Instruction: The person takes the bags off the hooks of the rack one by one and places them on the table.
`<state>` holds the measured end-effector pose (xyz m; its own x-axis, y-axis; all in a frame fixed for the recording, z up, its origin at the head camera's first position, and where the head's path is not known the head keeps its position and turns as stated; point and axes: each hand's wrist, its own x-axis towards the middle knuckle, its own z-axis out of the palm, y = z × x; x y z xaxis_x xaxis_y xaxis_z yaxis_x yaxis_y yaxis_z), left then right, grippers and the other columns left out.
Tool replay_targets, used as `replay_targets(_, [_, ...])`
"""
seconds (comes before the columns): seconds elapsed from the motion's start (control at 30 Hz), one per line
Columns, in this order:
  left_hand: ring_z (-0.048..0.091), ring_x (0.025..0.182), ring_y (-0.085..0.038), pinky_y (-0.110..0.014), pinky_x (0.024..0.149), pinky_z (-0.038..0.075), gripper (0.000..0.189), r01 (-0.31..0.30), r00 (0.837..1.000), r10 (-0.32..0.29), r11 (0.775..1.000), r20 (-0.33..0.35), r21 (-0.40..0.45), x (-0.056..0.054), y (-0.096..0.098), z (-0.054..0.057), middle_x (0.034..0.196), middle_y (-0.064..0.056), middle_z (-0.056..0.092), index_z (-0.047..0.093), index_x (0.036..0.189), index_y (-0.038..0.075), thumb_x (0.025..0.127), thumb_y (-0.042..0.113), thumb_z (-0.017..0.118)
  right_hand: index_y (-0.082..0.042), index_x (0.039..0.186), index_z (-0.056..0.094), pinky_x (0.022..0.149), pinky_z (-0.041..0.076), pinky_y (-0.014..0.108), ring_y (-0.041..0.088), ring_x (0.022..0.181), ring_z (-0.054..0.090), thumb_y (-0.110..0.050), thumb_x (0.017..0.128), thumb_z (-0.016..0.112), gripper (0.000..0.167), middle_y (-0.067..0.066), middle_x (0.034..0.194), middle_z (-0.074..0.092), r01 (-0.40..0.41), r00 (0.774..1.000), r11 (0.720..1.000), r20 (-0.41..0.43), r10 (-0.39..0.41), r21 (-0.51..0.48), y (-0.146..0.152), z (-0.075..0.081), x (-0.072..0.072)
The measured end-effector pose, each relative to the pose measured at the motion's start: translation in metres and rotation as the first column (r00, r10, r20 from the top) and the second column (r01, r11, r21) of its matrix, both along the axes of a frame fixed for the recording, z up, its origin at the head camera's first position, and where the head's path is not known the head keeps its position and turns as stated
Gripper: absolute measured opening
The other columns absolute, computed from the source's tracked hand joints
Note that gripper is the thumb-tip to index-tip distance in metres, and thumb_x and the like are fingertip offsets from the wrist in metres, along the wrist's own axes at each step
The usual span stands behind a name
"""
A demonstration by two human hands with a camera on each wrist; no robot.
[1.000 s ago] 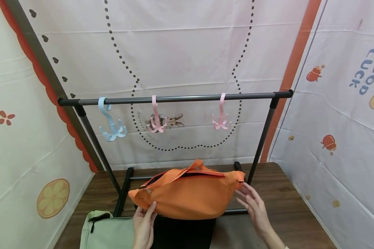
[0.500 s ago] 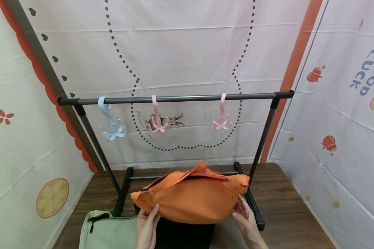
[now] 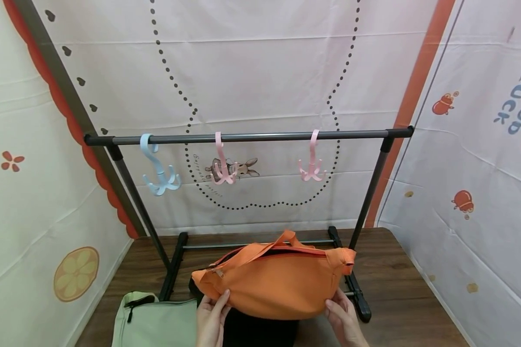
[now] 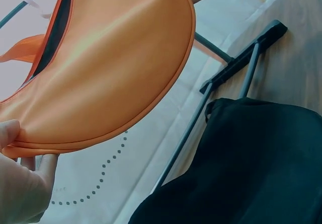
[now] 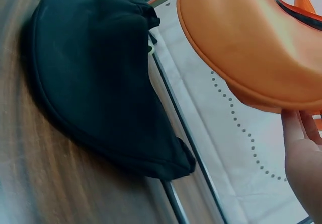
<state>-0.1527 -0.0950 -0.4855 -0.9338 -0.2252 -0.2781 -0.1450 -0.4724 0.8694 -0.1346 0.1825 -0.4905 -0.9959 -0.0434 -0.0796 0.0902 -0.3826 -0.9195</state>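
An orange crescent-shaped bag (image 3: 278, 284), zipper open along its top and strap looped above it, is held up off the table. My left hand (image 3: 212, 318) pinches its lower left edge, thumb in front; the left wrist view also shows this hand (image 4: 25, 183) with fingers behind the edge. At the lower right edge my right hand (image 3: 345, 320) grips the bag, and part of its fingers is hidden behind it. Beneath lies a black bag (image 5: 95, 78) of similar shape, mostly covered by the orange one in the head view.
A black rack with a top bar (image 3: 265, 138) stands on the wooden table (image 3: 399, 289). From the bar hang a blue hook (image 3: 160, 180), a left pink hook (image 3: 223, 173) and a right pink hook (image 3: 312, 168). A pale green bag (image 3: 160, 323) lies at front left.
My right hand has moved from beside the bag's right end to its lower right edge and taken hold. The bag has shifted slightly right and down in the head view.
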Motion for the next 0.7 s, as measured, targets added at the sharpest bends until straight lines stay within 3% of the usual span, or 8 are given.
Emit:
replay_targets(0.17, [0.059, 0.076, -0.008, -0.021, 0.066, 0.049, 0.042, 0.012, 1.0, -0.012, 1.0, -0.004, 0.001, 0.003, 0.006, -0.004, 0.087, 0.003, 0.059, 0.044, 0.12, 0.002, 0.085, 0.009, 0.064, 0.016, 0.137, 0.002, 0.085, 0.045, 0.02, 0.0, 0.099, 0.051, -0.006, 0.093, 0.041, 0.063, -0.007, 0.109, 0.049, 0.042, 0.999, 0.999, -0.002, -0.042, -0.023, -0.002, -0.012, 0.004])
replay_targets(0.33, [0.06, 0.078, -0.009, -0.022, 0.068, 0.051, 0.049, 0.046, 0.999, -0.046, 0.999, 0.002, -0.012, 0.003, 0.01, -0.009, 0.088, 0.001, 0.06, 0.041, 0.125, -0.004, 0.084, 0.008, 0.064, 0.014, 0.139, 0.013, 0.08, 0.047, 0.022, 0.002, 0.092, 0.053, -0.006, 0.091, 0.047, 0.062, -0.004, 0.106, 0.051, 0.165, 0.978, 0.986, 0.123, -0.169, 0.04, -0.004, -0.014, 0.006])
replay_targets(0.4, [0.061, 0.081, -0.009, -0.023, 0.071, 0.051, 0.055, 0.073, 0.997, -0.073, 0.997, 0.004, -0.024, 0.003, 0.011, -0.01, 0.09, 0.001, 0.061, 0.036, 0.129, -0.006, 0.084, 0.009, 0.064, 0.009, 0.137, 0.028, 0.077, 0.049, 0.023, 0.003, 0.087, 0.056, -0.008, 0.09, 0.051, 0.055, -0.004, 0.099, 0.056, 0.211, 0.962, 0.975, 0.163, -0.219, 0.066, -0.004, -0.012, 0.007])
replay_targets(0.47, [0.061, 0.085, -0.009, -0.025, 0.073, 0.052, 0.059, 0.104, 0.995, -0.104, 0.994, 0.003, -0.043, 0.003, 0.012, -0.012, 0.093, 0.001, 0.061, 0.032, 0.132, -0.008, 0.085, 0.01, 0.063, -0.001, 0.125, 0.051, 0.072, 0.05, 0.024, 0.005, 0.08, 0.057, -0.008, 0.088, 0.056, 0.037, -0.004, 0.089, 0.058, 0.25, 0.946, 0.965, 0.191, -0.261, 0.076, -0.003, -0.011, 0.009])
replay_targets(0.53, [0.06, 0.088, -0.009, -0.026, 0.076, 0.051, 0.062, 0.134, 0.991, -0.135, 0.99, -0.011, -0.051, 0.003, 0.013, -0.013, 0.097, 0.0, 0.061, 0.03, 0.134, -0.008, 0.086, 0.012, 0.063, -0.012, 0.103, 0.065, 0.069, 0.05, 0.024, 0.006, 0.074, 0.058, -0.009, 0.087, 0.058, 0.018, -0.004, 0.081, 0.059, 0.277, 0.935, 0.958, 0.208, -0.287, 0.077, -0.002, -0.009, 0.01])
replay_targets(0.6, [0.06, 0.09, -0.011, -0.028, 0.077, 0.051, 0.064, 0.164, 0.985, -0.167, 0.985, -0.038, -0.055, 0.003, 0.014, -0.016, 0.1, -0.002, 0.061, 0.029, 0.134, -0.009, 0.086, 0.015, 0.064, -0.019, 0.082, 0.066, 0.067, 0.051, 0.024, 0.007, 0.07, 0.058, -0.009, 0.086, 0.06, 0.012, -0.004, 0.076, 0.058, 0.293, 0.926, 0.952, 0.222, -0.305, 0.083, 0.0, -0.007, 0.011])
replay_targets(0.7, [0.061, 0.092, -0.014, -0.03, 0.078, 0.052, 0.064, 0.21, 0.973, -0.215, 0.975, -0.083, -0.066, 0.002, 0.015, -0.024, 0.105, -0.009, 0.061, 0.032, 0.132, -0.01, 0.085, 0.019, 0.065, -0.02, 0.077, 0.064, 0.066, 0.051, 0.024, 0.007, 0.07, 0.059, -0.01, 0.086, 0.061, 0.014, -0.004, 0.075, 0.057, 0.302, 0.918, 0.948, 0.238, -0.317, 0.098, 0.004, -0.003, 0.013])
